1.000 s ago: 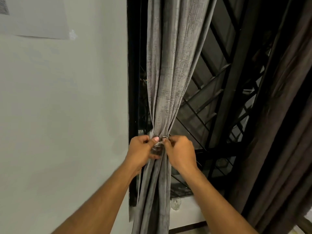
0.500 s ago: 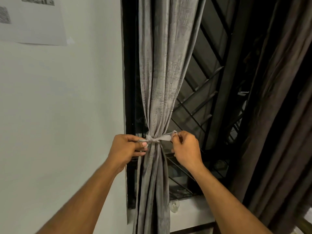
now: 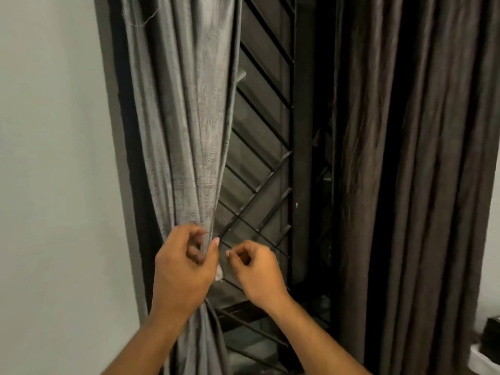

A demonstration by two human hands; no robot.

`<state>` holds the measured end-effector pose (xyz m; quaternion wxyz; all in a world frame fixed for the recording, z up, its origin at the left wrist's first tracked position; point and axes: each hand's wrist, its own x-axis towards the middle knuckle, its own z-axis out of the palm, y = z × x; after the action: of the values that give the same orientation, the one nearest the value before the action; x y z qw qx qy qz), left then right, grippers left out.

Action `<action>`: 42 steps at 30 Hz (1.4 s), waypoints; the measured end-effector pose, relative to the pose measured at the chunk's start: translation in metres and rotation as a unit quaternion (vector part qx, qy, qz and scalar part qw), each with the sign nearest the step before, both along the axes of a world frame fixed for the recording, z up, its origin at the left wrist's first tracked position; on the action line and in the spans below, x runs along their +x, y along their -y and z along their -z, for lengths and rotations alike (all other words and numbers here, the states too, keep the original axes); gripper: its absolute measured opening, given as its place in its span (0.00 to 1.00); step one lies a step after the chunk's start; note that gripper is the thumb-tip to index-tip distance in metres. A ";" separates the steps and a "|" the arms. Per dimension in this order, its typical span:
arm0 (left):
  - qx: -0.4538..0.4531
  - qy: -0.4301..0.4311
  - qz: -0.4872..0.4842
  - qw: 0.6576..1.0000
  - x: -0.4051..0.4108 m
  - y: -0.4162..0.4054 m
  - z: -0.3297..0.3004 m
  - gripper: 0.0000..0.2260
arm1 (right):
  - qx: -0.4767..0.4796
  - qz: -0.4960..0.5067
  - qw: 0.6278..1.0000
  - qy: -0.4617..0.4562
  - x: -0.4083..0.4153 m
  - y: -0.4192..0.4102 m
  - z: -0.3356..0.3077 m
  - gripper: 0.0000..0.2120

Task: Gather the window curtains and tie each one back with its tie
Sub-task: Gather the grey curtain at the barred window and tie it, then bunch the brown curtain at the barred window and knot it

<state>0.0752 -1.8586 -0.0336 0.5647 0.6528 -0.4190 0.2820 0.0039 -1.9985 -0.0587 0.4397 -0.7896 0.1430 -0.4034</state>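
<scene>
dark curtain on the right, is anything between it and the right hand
Nothing visible blocks it. The right hand is loosely curled in front of the window grille, and only open air lies between it and the dark curtain. The left hand is on the grey curtain.

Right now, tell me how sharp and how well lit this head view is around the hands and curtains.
Head view: dim indoor light; the grey curtain shows its weave fairly clearly, the dark curtain is smeared and loses its folds in shadow; the left hand and right hand are soft-edged with motion blur; the window grille bars bow slightly from the wide lens; no glare.
</scene>
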 end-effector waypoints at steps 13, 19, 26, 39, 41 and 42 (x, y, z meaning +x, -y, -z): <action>-0.054 0.175 0.118 0.976 -0.003 0.236 -0.141 0.21 | -0.272 0.244 0.919 0.147 -0.045 0.181 -0.157 0.25; -0.073 0.184 0.139 0.970 -0.010 0.340 -0.211 0.31 | -0.354 0.352 0.854 0.149 -0.074 0.266 -0.230 0.30; -0.085 0.174 0.170 0.966 -0.021 0.430 -0.256 0.32 | -0.330 0.413 0.828 0.190 -0.093 0.341 -0.298 0.34; -0.002 0.100 0.219 0.971 -0.052 0.507 -0.356 0.51 | -0.303 0.456 0.824 0.147 -0.123 0.459 -0.396 0.46; 0.024 0.089 0.194 0.977 -0.058 0.518 -0.362 0.45 | -0.252 0.439 0.852 0.138 -0.129 0.482 -0.406 0.49; 0.033 0.087 0.166 0.982 -0.061 0.523 -0.364 0.42 | -0.215 0.409 0.875 0.144 -0.131 0.493 -0.412 0.50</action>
<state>0.0140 -2.3820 0.3302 0.5430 0.5654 -0.5780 0.2266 -0.1276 -2.4918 0.3537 0.0711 -0.6685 0.2980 -0.6776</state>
